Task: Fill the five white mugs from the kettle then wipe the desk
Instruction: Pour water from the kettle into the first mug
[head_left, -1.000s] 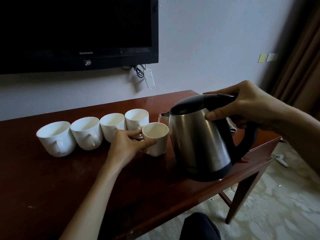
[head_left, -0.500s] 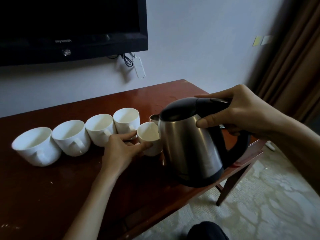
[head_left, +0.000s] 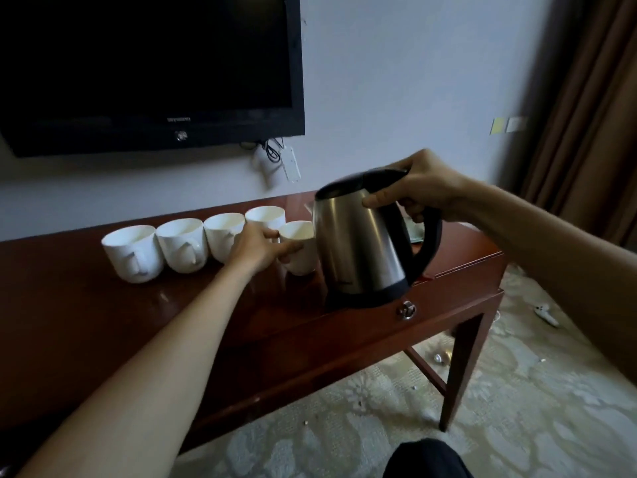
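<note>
2 grips engaged: right hand (head_left: 427, 191) wrapped round the black handle of the kettle (head_left: 362, 243), thumb on the lid; left hand (head_left: 256, 248) pinching the nearest-right mug (head_left: 298, 248) by its side. Kettle now upright, base on or just above the surface (head_left: 86, 305) near the right edge, spout no longer tipped over the mug as 0.5 s ago. No stream visible. Probably pour into this mug finished. 4 other mugs (head_left: 179, 244) lined up to the left, touching; fill level not discernible. Wiping not begun.
</note>
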Available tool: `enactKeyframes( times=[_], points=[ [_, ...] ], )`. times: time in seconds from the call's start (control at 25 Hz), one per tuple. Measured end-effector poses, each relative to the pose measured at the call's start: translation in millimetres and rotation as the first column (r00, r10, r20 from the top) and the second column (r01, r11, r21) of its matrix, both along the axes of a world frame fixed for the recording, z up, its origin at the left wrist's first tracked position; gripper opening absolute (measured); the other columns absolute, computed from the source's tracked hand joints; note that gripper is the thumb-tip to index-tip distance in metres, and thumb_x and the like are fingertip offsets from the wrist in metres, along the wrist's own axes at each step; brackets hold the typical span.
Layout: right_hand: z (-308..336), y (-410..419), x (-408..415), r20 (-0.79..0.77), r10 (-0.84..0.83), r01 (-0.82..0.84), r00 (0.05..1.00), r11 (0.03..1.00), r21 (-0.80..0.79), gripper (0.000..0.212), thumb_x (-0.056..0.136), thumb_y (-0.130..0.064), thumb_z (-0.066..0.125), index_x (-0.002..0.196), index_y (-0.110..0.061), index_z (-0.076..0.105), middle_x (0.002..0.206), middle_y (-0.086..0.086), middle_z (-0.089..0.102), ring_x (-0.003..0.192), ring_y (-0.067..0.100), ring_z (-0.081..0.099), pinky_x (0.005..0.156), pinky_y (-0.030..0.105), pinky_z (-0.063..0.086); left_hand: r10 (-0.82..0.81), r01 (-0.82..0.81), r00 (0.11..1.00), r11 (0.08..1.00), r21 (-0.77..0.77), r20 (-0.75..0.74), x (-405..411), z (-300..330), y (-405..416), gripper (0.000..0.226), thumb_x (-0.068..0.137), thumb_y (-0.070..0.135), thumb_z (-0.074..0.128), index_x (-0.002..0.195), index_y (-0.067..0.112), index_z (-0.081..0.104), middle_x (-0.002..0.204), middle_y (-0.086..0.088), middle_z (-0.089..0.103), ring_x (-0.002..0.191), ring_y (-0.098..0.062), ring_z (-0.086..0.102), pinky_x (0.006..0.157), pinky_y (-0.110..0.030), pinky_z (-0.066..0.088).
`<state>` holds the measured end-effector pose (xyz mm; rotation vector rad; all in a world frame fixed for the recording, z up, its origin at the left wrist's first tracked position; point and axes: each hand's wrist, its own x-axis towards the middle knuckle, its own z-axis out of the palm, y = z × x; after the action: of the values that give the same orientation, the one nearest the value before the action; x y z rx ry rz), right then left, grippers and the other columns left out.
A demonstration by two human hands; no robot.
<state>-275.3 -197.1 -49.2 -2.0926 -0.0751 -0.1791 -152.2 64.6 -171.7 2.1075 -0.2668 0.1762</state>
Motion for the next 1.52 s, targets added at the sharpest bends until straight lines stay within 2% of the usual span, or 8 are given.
enactKeyframes(
  times=[0.2,0.36,0.52,0.76,0.96,1.2,1.4,1.52],
  points=[
    [1,-2,-3,-0.039,-0.035,0.035,0.999,0.999,0.002,0.028,0.073,-0.013,0.091,0.052,-0.019,0.073,0.048,-0.002,0.035,0.041,0.014,0.029,0.043,0.022,0.027,0.015,-0.015,1.0,1.0,0.027,-0.01,-3,-6,7,0.043,0.059,0.057,0.089,0.059,0.019,0.07,0.058,0.006,0.072,0.073,-0.019,0.071,0.084,-0.041,0.058],
    [2,-2,-3,-0.052,-0.023,0.024,0.998,1.0,0.006,0.021,0.072,-0.014,0.091,0.058,-0.019,0.077,0.049,-0.002,0.036,0.042,0.014,0.03,0.045,0.024,0.028,0.034,-0.035,0.999,0.999,-0.035,-0.017,-3,-10,13,0.086,0.03,0.077,0.078,0.093,0.018,0.075,0.081,0.005,0.078,0.088,-0.017,0.074,0.091,-0.046,0.058],
    [6,0,0,-0.072,-0.025,0.023,0.997,0.999,-0.034,0.014,0.071,-0.015,0.092,0.067,-0.017,0.079,0.052,-0.001,0.034,0.044,0.014,0.028,0.044,0.023,0.027,0.022,-0.024,0.999,0.999,-0.043,-0.043,-1,-15,13,0.079,0.032,0.08,0.076,0.086,0.023,0.077,0.065,0.01,0.076,0.087,-0.016,0.074,0.091,-0.047,0.058],
    [13,2,6,-0.09,-0.027,0.018,0.996,0.995,-0.101,0.014,0.071,-0.016,0.092,0.069,-0.016,0.078,0.052,0.001,0.034,0.044,0.016,0.029,0.045,0.025,0.03,0.028,-0.031,0.998,0.997,-0.074,-0.049,6,-22,17,0.097,0.02,0.096,0.073,0.091,0.03,0.08,0.08,0.01,0.078,0.093,-0.018,0.074,0.091,-0.047,0.059],
    [14,2,9,-0.098,-0.041,0.03,0.994,0.993,-0.111,0.022,0.069,-0.017,0.093,0.084,-0.009,0.081,0.051,0.0,0.035,0.044,0.016,0.031,0.045,0.025,0.032,-0.001,-0.002,0.999,0.998,-0.063,-0.048,-2,-22,17,0.057,0.032,0.084,0.079,0.072,0.043,0.077,0.072,0.008,0.077,0.089,-0.023,0.075,0.09,-0.051,0.059],
    [20,12,6,-0.107,-0.046,0.03,0.993,0.989,-0.145,0.016,0.07,-0.015,0.093,0.074,-0.01,0.077,0.052,0.001,0.034,0.044,0.016,0.031,0.044,0.025,0.033,-0.012,0.01,0.999,0.998,-0.063,-0.034,-7,-21,17,0.056,0.033,0.086,0.076,0.071,0.045,0.075,0.079,0.006,0.078,0.093,-0.022,0.073,0.092,-0.049,0.057],
    [22,16,6,-0.107,-0.035,0.015,0.994,0.984,-0.18,0.014,0.072,-0.016,0.092,0.068,-0.015,0.079,0.051,0.0,0.036,0.045,0.016,0.031,0.046,0.026,0.033,0.002,-0.005,0.999,0.997,-0.078,-0.032,-7,-23,17,0.072,0.032,0.087,0.075,0.076,0.03,0.076,0.08,0.007,0.078,0.096,-0.021,0.073,0.094,-0.049,0.056],
    [20,13,7,-0.101,-0.033,0.015,0.994,0.985,-0.174,0.015,0.07,-0.017,0.093,0.076,-0.011,0.08,0.054,0.001,0.036,0.046,0.016,0.031,0.046,0.026,0.032,0.005,-0.009,0.998,0.998,-0.068,-0.063,-5,-20,16,0.087,0.029,0.088,0.074,0.092,0.028,0.076,0.092,0.006,0.078,0.104,-0.019,0.071,0.099,-0.047,0.053]
  ],
)
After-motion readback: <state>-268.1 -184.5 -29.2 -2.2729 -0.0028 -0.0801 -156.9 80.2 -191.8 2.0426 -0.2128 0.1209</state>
